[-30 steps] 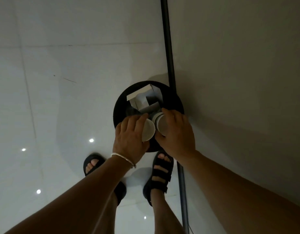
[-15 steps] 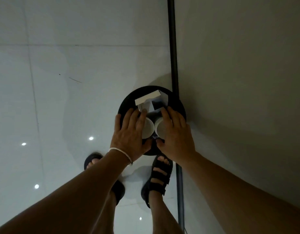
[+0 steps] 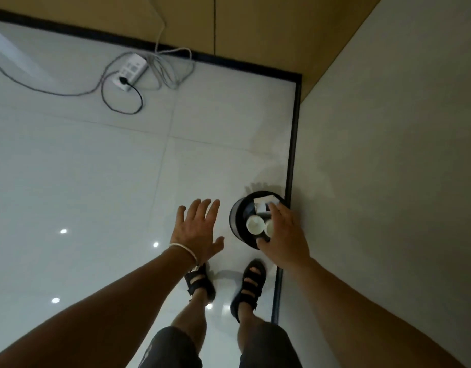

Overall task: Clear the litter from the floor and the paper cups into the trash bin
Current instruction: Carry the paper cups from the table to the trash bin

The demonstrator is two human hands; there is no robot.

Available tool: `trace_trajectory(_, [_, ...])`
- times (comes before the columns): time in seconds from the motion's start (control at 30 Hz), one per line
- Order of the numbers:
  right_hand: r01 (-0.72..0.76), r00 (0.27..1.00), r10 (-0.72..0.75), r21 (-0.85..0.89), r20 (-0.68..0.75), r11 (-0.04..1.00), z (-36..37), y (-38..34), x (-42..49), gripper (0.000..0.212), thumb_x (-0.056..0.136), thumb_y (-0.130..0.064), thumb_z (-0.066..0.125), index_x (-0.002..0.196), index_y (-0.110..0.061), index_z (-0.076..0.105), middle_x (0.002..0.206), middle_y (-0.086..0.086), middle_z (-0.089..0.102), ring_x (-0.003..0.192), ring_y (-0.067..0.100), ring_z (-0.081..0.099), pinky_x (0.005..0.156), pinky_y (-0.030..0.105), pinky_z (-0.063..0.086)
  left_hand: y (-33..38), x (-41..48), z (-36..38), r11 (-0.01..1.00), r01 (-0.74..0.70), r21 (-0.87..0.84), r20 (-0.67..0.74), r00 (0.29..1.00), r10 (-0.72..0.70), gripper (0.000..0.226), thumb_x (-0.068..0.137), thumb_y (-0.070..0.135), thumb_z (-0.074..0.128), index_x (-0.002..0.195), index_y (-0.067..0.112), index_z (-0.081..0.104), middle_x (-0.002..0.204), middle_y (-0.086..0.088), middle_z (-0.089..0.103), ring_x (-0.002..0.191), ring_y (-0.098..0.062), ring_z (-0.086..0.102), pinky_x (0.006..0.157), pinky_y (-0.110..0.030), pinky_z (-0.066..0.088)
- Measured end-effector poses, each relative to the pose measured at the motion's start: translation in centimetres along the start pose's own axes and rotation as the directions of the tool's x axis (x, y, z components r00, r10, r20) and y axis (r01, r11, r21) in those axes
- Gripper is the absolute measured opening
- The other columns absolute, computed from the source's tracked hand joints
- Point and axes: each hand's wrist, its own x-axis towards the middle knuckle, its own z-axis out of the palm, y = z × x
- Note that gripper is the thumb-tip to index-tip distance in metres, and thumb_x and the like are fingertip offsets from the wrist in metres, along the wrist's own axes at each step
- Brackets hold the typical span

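From my head camera: the black trash bin [image 3: 235, 217] stands on the floor in front of my feet, against the wall on my right. Two paper cups [image 3: 255, 224] sit mouth-up inside it beside a white carton [image 3: 263, 203]. My right hand [image 3: 286, 236] hovers over the bin, fingers loose and holding nothing. My left hand [image 3: 196, 232] is spread empty, just left of it.
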Motion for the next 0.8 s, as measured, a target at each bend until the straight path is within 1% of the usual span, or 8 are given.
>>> trace_trajectory(0.1, [0.090, 0.996, -0.090, -0.007, -0.006, 0.996, -3.6, -4.8, -2.8, 0.090, 0.086, -0.045, 0.064, 0.156, -0.023, 0.011, 0.162, 0.002, 0.009, 0.149, 0.024, 0.005, 0.119, 0.042, 0.019, -2.1, -4.5, -5.0, 0.992, 0.121, -0.025, -0.054, 0.991, -0.122, 0.091, 0.082, 0.063, 0.045, 0.150, 0.021, 0.001, 0.156, -0.005, 0.017, 0.144, -0.027, 0.012, 0.114, -0.051, 0.012])
trace_trajectory(0.17, [0.182, 0.983, -0.181, -0.069, 0.016, 0.981, -5.5, -7.6, -5.0, 0.089, 0.087, -0.047, 0.063, 0.156, -0.022, 0.012, 0.162, 0.004, 0.009, 0.149, 0.025, 0.006, 0.119, 0.043, 0.019, -2.9, -8.0, -8.4, 0.981, 0.191, -0.033, -0.096, 0.977, -0.193, 0.089, 0.082, 0.062, 0.044, 0.150, 0.020, 0.005, 0.155, -0.005, 0.019, 0.143, -0.027, 0.014, 0.114, -0.051, 0.015])
trace_trajectory(0.23, [0.279, 0.960, -0.277, -0.117, 0.034, 0.953, -7.1, -10.4, -6.8, 0.088, 0.088, -0.049, 0.060, 0.156, -0.023, 0.010, 0.162, 0.004, 0.008, 0.149, 0.025, 0.005, 0.118, 0.043, 0.021, -3.7, -11.2, -11.2, 0.956, 0.288, -0.060, -0.155, 0.943, -0.294, 0.087, 0.082, 0.062, 0.044, 0.149, 0.020, 0.008, 0.154, -0.005, 0.021, 0.143, -0.027, 0.015, 0.113, -0.050, 0.018])
trace_trajectory(0.37, [0.437, 0.899, -0.428, -0.232, 0.087, 0.869, -9.6, -15.2, -9.7, 0.088, 0.089, -0.049, 0.057, 0.156, -0.023, 0.007, 0.163, 0.003, 0.006, 0.148, 0.025, 0.004, 0.115, 0.043, 0.022, -4.8, -18.0, -15.3, 0.877, 0.455, -0.156, -0.250, 0.841, -0.480, 0.084, 0.082, 0.062, 0.044, 0.148, 0.021, 0.015, 0.153, -0.004, 0.024, 0.141, -0.026, 0.018, 0.112, -0.048, 0.020])
trace_trajectory(0.47, [0.524, 0.851, -0.505, -0.299, 0.145, 0.798, -10.7, -18.9, -12.1, 0.087, 0.089, -0.050, 0.055, 0.156, -0.023, 0.005, 0.163, 0.002, 0.004, 0.148, 0.025, 0.003, 0.115, 0.042, 0.021, -5.3, -23.6, -16.2, 0.806, 0.549, -0.221, -0.251, 0.767, -0.591, 0.081, 0.082, 0.062, 0.043, 0.147, 0.021, 0.018, 0.151, -0.003, 0.027, 0.141, -0.025, 0.020, 0.111, -0.047, 0.022])
trace_trajectory(0.53, [0.579, 0.814, -0.549, -0.335, 0.187, 0.744, -10.8, -21.5, -14.0, 0.087, 0.089, -0.051, 0.055, 0.156, -0.024, 0.005, 0.163, 0.003, 0.005, 0.148, 0.024, 0.003, 0.115, 0.041, 0.020, -5.6, -27.5, -16.1, 0.741, 0.613, -0.273, -0.236, 0.704, -0.669, 0.080, 0.082, 0.061, 0.044, 0.146, 0.022, 0.019, 0.150, -0.002, 0.028, 0.140, -0.023, 0.020, 0.111, -0.046, 0.021])
trace_trajectory(0.67, [0.713, 0.697, -0.653, -0.387, 0.296, 0.585, -9.6, -27.8, -18.5, 0.088, 0.089, -0.053, 0.054, 0.156, -0.024, 0.005, 0.163, 0.003, 0.005, 0.148, 0.024, 0.003, 0.116, 0.041, 0.019, -7.0, -36.8, -15.4, 0.594, 0.724, -0.351, -0.171, 0.575, -0.800, 0.080, 0.082, 0.061, 0.044, 0.147, 0.023, 0.017, 0.152, -0.001, 0.025, 0.142, -0.021, 0.016, 0.112, -0.045, 0.019])
trace_trajectory(0.8, [0.824, 0.550, -0.739, -0.399, 0.389, 0.403, -6.1, -35.1, -24.7, 0.088, 0.090, -0.054, 0.053, 0.156, -0.023, 0.004, 0.162, 0.003, 0.005, 0.148, 0.024, 0.003, 0.117, 0.042, 0.018, -9.2, -46.8, -13.4, 0.434, 0.799, -0.416, -0.160, 0.406, -0.900, 0.079, 0.082, 0.062, 0.043, 0.146, 0.023, 0.020, 0.152, 0.000, 0.024, 0.142, -0.020, 0.016, 0.113, -0.044, 0.018])
